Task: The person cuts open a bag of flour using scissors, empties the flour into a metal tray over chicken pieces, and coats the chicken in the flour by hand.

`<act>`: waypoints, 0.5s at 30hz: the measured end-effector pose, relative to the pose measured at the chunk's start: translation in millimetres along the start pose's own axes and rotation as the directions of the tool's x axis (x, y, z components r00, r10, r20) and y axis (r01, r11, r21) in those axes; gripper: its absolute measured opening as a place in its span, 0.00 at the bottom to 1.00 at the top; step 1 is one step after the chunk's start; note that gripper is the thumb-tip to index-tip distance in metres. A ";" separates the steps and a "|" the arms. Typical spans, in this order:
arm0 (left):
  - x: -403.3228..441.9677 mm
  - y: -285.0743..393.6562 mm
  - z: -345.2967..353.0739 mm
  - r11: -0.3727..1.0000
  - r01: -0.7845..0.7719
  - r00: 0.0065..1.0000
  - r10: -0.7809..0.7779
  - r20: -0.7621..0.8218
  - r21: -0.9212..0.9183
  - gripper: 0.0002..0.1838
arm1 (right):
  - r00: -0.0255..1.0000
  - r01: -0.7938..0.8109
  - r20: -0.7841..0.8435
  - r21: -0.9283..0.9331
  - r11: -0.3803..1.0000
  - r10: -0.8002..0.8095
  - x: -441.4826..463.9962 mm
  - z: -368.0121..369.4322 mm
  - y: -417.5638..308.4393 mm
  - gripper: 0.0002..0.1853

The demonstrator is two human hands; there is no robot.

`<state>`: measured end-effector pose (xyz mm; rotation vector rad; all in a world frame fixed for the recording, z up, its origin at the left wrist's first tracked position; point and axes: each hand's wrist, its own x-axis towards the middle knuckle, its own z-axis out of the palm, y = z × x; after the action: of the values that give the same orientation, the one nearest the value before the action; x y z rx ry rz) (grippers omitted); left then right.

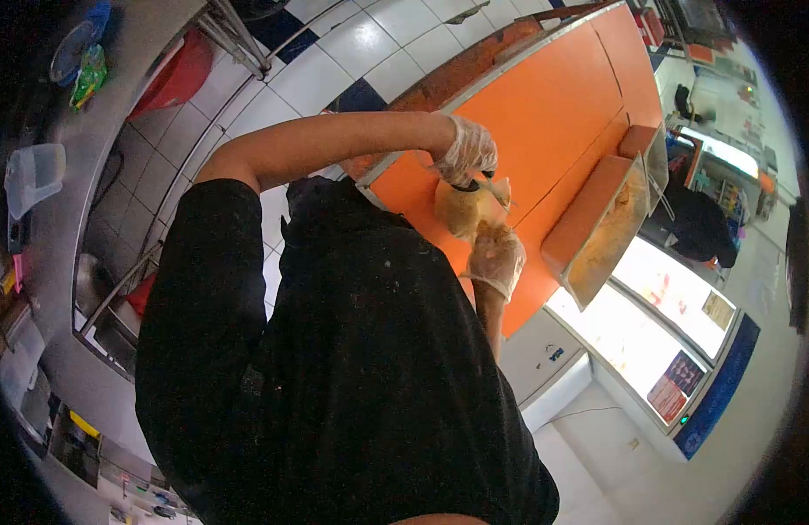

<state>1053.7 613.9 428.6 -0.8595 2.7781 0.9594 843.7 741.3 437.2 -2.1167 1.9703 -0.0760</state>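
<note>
My left hand [467, 153], in a clear plastic glove, reaches across from the left with its fingers closed. A small dark thing shows at its fingertips, too little of it to name. Just under it is a rounded, pale yellowish piece of food [457, 212], whose kind I cannot tell, with a whitish flap [501, 192] at its side. My right hand [495, 259], also gloved and with yellowish smears on the fingers, is closed at the food's near edge. Both hands are over the orange tabletop [545, 114].
A long metal tray [597, 241] with orange-brown crumbs stands along the table's right side, a smaller tray [654, 166] beyond it. A lit display cabinet [641, 302] is behind them. To the left runs a steel counter [50, 254] with a clear plastic tub [34, 178]. A dark-clothed person [698, 223] is far right.
</note>
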 end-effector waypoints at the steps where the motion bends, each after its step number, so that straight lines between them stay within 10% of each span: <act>1: 1.8 2.4 -0.8 0.999 0.000 1.000 -0.001 0.007 0.033 0.05 | 1.000 -0.008 0.001 0.006 1.000 0.008 -1.3 0.4 -0.5 0.15; 6: 16.3 -8.7 0.9 1.000 0.003 1.000 -0.003 0.028 0.002 0.05 | 0.960 0.222 -0.164 -0.060 0.973 -0.229 -0.8 6.0 8.1 0.10; 10: 8.4 0.6 -7.0 0.999 -0.032 0.999 0.032 0.033 0.017 0.05 | 0.996 -0.021 -0.090 0.067 0.998 0.027 -2.7 8.3 16.2 0.11; 12: 18.3 2.2 0.6 0.999 -0.032 0.999 0.032 0.023 0.021 0.06 | 0.949 0.178 -0.228 -0.192 0.965 -0.220 -2.6 16.0 22.7 0.09; 15: 12.8 10.0 -2.1 0.998 -0.043 0.999 0.043 0.004 -0.036 0.07 | 0.967 0.143 -0.221 0.050 0.988 -0.129 -4.1 11.4 19.7 0.09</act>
<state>1037.9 613.0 432.6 -0.8048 2.7947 1.0194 826.5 745.9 422.5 -2.2824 1.9019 -0.4080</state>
